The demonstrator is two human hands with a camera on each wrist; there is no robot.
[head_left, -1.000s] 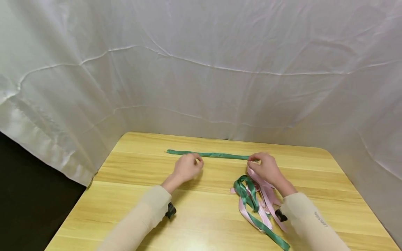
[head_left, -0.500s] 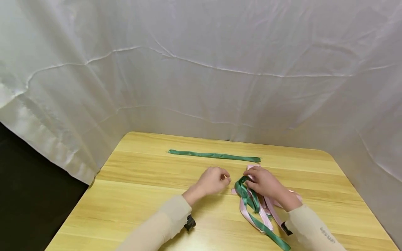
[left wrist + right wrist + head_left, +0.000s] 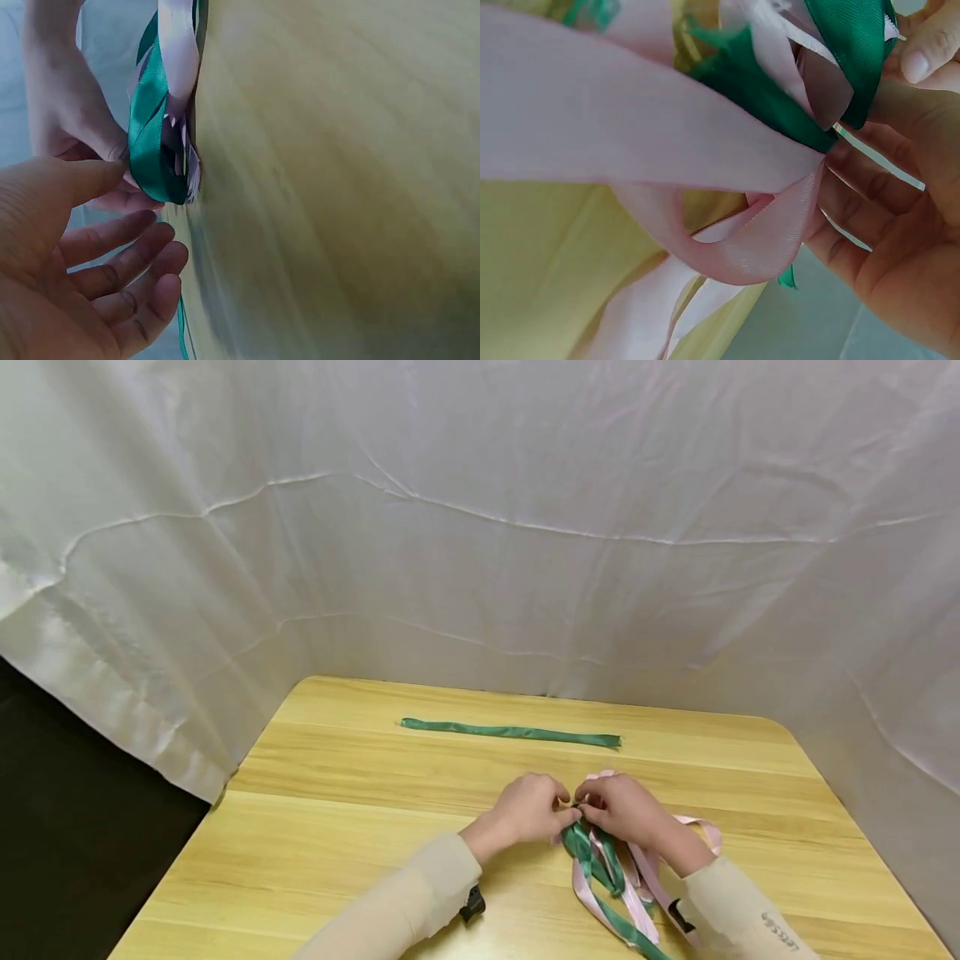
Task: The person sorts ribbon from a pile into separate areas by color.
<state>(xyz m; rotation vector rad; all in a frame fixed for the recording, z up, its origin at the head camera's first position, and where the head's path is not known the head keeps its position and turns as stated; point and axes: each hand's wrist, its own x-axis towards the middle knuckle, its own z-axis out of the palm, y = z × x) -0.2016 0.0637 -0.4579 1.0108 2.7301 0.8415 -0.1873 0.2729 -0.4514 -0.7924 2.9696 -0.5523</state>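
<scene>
Both hands are at the top end of a messy pile of ribbons near the right side of the wooden table (image 3: 337, 860). The left hand (image 3: 527, 810) looks loose, with a gap between thumb and fingers. The right hand (image 3: 628, 814) touches the green ribbon (image 3: 578, 843), but I can't tell if it pinches it. I think it's best to hold just one strip by its end, keep the others down and pull softly. The pink ribbon (image 3: 652, 131) loops and crosses the green, so it could snag. The right sleeve (image 3: 738, 910) covers some of the pile. Farther back, a lone green strip (image 3: 510, 732) lies almost straight, well apart. A pale cloth (image 3: 465, 568) hangs behind the table.
</scene>
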